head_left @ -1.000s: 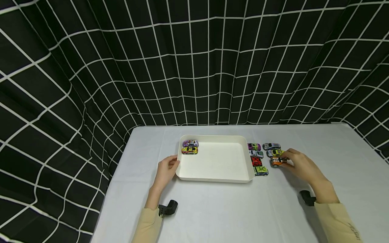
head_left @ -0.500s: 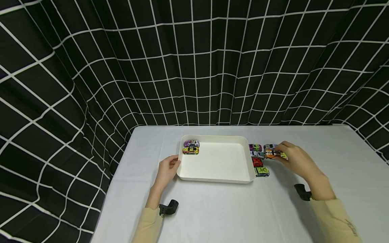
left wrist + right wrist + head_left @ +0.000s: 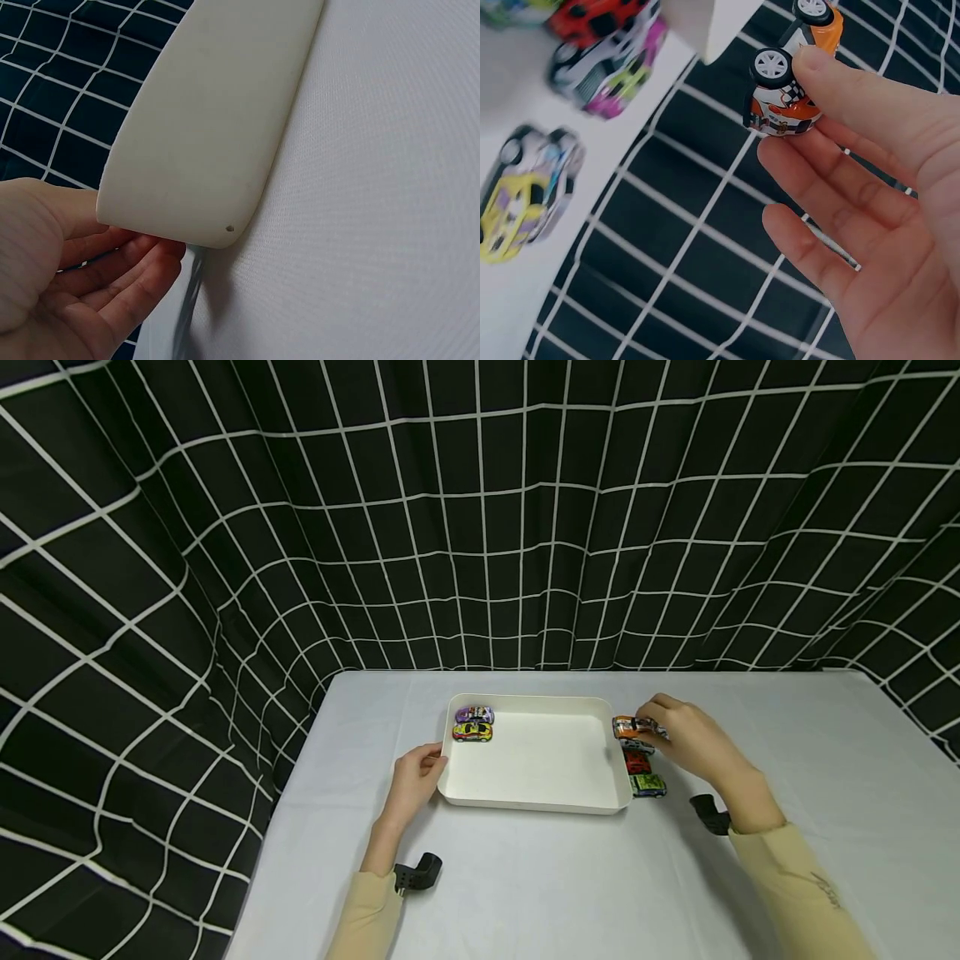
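Note:
My right hand (image 3: 693, 739) pinches an orange and white toy car (image 3: 628, 727) between thumb and fingers, held up at the right rim of a white tray (image 3: 555, 764). In the right wrist view, the toy car's wheels (image 3: 771, 66) face the camera side, and the lower fingers are loosely spread. At the tray's left wall, my left hand (image 3: 415, 777) grips the edge, thumb behind the wall and fingers outside in the left wrist view. Inside the tray's far left corner sit a purple toy car (image 3: 474, 715) and a yellow-red toy car (image 3: 472, 732), side by side.
Against the tray's right side, a silver car (image 3: 639, 747), a red car (image 3: 637, 764) and a green car (image 3: 648, 786) stand in a column. The right wrist view also shows a purple-green car (image 3: 626, 82) and a yellow car (image 3: 514, 214). A black gridded curtain (image 3: 517, 527) hangs behind the table.
My right hand has lifted the orange toy car from the outer group of cars and carried it left and away from me to the tray's right rim. The left hand stays at the tray.

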The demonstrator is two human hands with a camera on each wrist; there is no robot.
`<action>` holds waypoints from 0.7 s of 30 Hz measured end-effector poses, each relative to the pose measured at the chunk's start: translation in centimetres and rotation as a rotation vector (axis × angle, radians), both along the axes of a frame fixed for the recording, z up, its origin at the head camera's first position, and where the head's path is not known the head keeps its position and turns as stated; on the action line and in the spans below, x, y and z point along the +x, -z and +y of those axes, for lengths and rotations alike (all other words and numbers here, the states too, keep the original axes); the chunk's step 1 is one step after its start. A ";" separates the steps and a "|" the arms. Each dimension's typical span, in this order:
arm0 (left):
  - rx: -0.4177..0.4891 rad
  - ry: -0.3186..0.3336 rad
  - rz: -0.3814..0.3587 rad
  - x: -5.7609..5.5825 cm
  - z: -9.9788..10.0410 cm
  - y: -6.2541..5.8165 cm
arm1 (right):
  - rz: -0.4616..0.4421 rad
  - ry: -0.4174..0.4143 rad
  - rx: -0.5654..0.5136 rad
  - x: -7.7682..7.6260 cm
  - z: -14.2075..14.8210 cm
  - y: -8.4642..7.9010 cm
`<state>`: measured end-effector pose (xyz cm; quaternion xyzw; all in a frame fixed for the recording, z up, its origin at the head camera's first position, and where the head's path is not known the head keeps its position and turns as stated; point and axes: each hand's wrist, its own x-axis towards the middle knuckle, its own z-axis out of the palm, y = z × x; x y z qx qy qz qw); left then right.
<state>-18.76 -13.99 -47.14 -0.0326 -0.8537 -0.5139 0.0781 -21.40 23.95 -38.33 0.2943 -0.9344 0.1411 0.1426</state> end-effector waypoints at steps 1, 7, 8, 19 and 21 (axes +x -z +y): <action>-0.002 0.001 0.002 0.0 0.0 0.0 | 0.000 -0.011 0.000 -0.2 -0.3 0.0; -0.003 0.001 -0.007 -0.1 0.0 0.1 | 0.009 -0.073 0.005 -1.1 -2.2 0.3; -0.003 0.000 -0.008 -0.1 -0.1 0.1 | 0.012 -0.079 0.008 -1.3 -2.6 0.4; 0.008 0.011 -0.012 0.0 -0.1 0.0 | -0.022 -0.121 0.053 -2.7 -6.4 0.9; 0.007 0.014 -0.008 0.0 -0.1 0.0 | -0.021 -0.132 0.060 -2.9 -7.0 1.0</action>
